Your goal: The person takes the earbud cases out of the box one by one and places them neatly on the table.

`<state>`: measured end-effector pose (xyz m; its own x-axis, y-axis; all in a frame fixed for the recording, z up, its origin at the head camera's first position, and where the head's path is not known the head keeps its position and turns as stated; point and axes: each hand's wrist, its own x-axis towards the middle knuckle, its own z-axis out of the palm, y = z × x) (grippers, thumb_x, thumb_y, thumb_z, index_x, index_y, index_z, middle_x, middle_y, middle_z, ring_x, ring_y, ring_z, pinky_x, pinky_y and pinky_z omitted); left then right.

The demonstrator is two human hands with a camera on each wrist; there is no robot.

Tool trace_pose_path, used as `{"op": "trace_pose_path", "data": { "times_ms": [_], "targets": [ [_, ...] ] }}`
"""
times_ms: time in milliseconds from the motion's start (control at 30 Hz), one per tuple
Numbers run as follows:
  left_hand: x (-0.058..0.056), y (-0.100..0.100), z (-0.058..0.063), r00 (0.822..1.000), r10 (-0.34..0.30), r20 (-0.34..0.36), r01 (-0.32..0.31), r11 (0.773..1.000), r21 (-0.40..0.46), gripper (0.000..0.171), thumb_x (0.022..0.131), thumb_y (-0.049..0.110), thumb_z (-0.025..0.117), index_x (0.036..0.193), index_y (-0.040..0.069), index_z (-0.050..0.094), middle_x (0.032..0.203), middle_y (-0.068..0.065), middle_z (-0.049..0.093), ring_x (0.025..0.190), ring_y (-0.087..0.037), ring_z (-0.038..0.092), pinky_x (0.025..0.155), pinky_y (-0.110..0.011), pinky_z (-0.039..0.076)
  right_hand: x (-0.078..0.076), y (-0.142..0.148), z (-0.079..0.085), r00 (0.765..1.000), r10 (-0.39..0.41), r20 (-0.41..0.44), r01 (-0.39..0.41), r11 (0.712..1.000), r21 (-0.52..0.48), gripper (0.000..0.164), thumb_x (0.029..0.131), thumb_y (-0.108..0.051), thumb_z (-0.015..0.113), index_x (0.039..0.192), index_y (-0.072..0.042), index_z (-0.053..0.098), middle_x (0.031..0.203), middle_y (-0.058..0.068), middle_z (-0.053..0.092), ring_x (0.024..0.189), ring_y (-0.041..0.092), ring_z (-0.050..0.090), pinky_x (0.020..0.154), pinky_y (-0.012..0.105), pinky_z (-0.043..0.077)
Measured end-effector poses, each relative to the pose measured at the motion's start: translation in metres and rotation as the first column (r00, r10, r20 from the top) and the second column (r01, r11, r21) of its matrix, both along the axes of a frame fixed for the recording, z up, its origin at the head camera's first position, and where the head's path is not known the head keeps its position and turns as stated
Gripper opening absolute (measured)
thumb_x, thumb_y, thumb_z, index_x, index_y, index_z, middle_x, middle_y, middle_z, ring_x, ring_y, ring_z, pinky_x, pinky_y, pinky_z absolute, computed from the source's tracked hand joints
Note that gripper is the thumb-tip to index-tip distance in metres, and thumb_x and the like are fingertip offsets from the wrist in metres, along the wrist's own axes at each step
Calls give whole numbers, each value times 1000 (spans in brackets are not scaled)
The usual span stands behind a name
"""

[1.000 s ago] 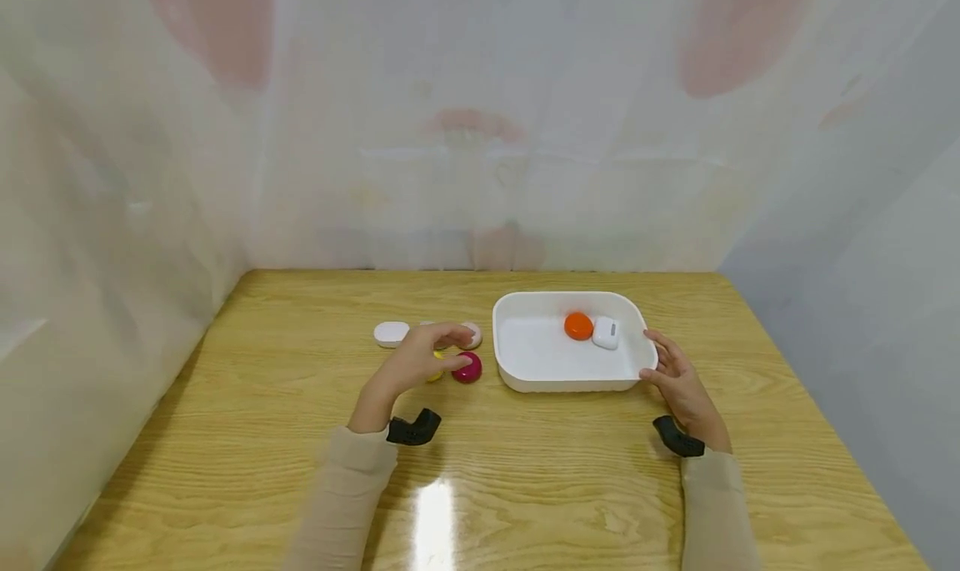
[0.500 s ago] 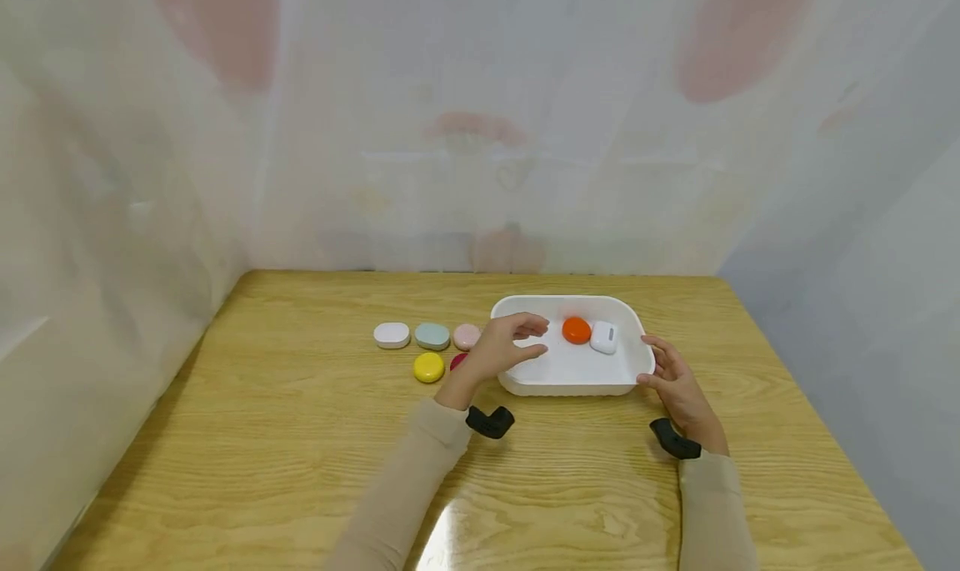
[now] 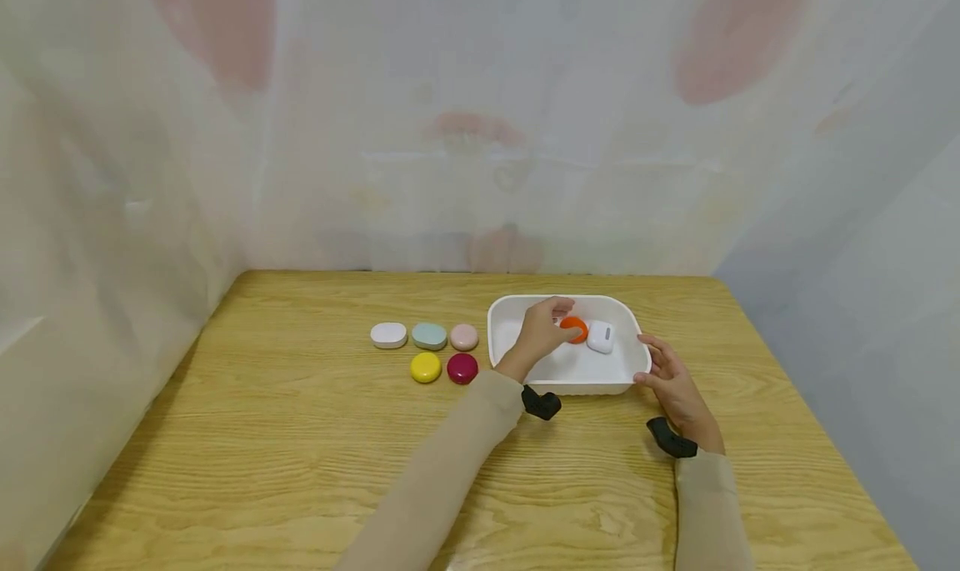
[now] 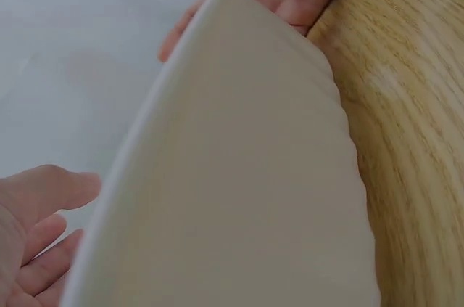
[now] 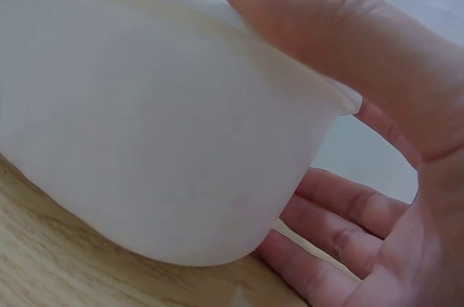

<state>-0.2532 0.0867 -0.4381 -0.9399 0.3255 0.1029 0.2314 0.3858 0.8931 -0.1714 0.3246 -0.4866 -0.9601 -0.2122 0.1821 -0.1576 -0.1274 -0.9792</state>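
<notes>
In the head view my left hand (image 3: 542,329) reaches into a white plastic basin (image 3: 525,381), fingers and thumb apart around an orange round case (image 3: 576,322). The thumb overlaps that case in this view. A white rounded case (image 3: 600,338) with a small grey mark lies to its right. In the left wrist view the basin's wall (image 4: 239,147) hides the floor of the basin, and the thumb (image 4: 76,187) shows near the rim. My right hand (image 3: 675,388) holds the basin's right end; its thumb (image 5: 312,13) presses the rim, fingers against the outside.
Left of the basin, on the wooden table (image 3: 300,438), stand a white oval case (image 3: 388,335), a pale green oval case (image 3: 429,336), a pink round case (image 3: 464,337), a yellow one (image 3: 425,368) and a dark red one (image 3: 462,368). A pale curtain (image 3: 480,204) hangs behind.
My left hand has moved right, from over the small cases into the basin beside the orange case, uncovering the cases on the table. My right hand has kept its grip on the basin.
</notes>
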Motion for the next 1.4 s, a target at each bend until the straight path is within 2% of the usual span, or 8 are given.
{"op": "trace_pose_path", "data": {
  "times_ms": [233, 367, 567, 700, 833, 1067, 1267, 1400],
  "targets": [
    [-5, 19, -9, 994, 101, 49, -100, 995, -15, 47, 82, 5, 74, 127, 6, 61, 128, -10, 65, 121, -24, 60, 105, -32, 50, 1, 1, 0, 1000, -4, 8, 4, 1000, 3, 54, 92, 4, 57, 140, -12, 40, 130, -12, 51, 109, -1, 58, 85, 10, 53],
    [-8, 26, -19, 990, 130, 54, -127, 990, -56, 49, 80, 4, 75, 127, 8, 62, 129, -7, 65, 122, -21, 59, 109, -31, 47, 1, 1, 0, 1000, 5, -1, -5, 1000, -3, 54, 92, 5, 56, 141, -10, 39, 131, -12, 50, 110, -1, 57, 86, 10, 53],
    [-9, 25, -23, 998, 54, -27, -58, 983, -173, 46, 80, 6, 76, 124, 4, 63, 126, -10, 66, 117, -23, 60, 108, -31, 47, 1, 1, 1, 1000, 2, -8, -2, 1000, -7, 54, 92, 5, 56, 141, -11, 40, 131, -13, 50, 110, -2, 58, 86, 10, 53],
    [-9, 21, -23, 996, 13, -90, -36, 963, -269, 44, 79, 6, 76, 121, 3, 65, 122, -10, 68, 112, -22, 61, 104, -28, 49, 0, 0, -1, 1000, 10, -13, -11, 1000, -23, 54, 91, 7, 56, 140, -10, 41, 132, -12, 50, 110, -1, 57, 86, 10, 53],
    [-9, 20, -24, 996, 10, -85, -36, 953, -299, 46, 79, 6, 77, 122, 5, 65, 122, -8, 68, 114, -20, 61, 105, -26, 48, -1, 0, -2, 1000, 18, -12, -18, 1000, -24, 55, 92, 6, 56, 141, -11, 41, 133, -11, 49, 110, -1, 56, 86, 10, 53],
    [-9, 20, -26, 999, 6, -42, -17, 960, -278, 51, 77, 7, 79, 126, 5, 63, 128, -8, 65, 120, -21, 59, 108, -28, 47, 0, 0, -1, 1000, 20, -1, -20, 1000, -5, 55, 93, 6, 54, 143, -8, 37, 134, -11, 46, 112, -1, 56, 87, 10, 53],
    [-10, 20, -29, 997, -26, -70, -1, 936, -351, 50, 76, 7, 80, 124, 7, 65, 126, -7, 67, 118, -20, 59, 108, -27, 46, 0, 2, -2, 1000, 23, -3, -23, 1000, 0, 56, 93, 6, 54, 144, -7, 35, 135, -12, 46, 111, -2, 56, 87, 10, 53],
    [-9, 22, -26, 998, -25, -63, 2, 940, -342, 49, 76, 7, 80, 122, 6, 65, 125, -7, 67, 117, -20, 60, 108, -27, 46, 1, 4, -2, 1000, 27, -16, -27, 1000, 1, 56, 93, 6, 53, 145, -6, 34, 135, -12, 47, 112, -1, 56, 86, 10, 53]
  ]
}}
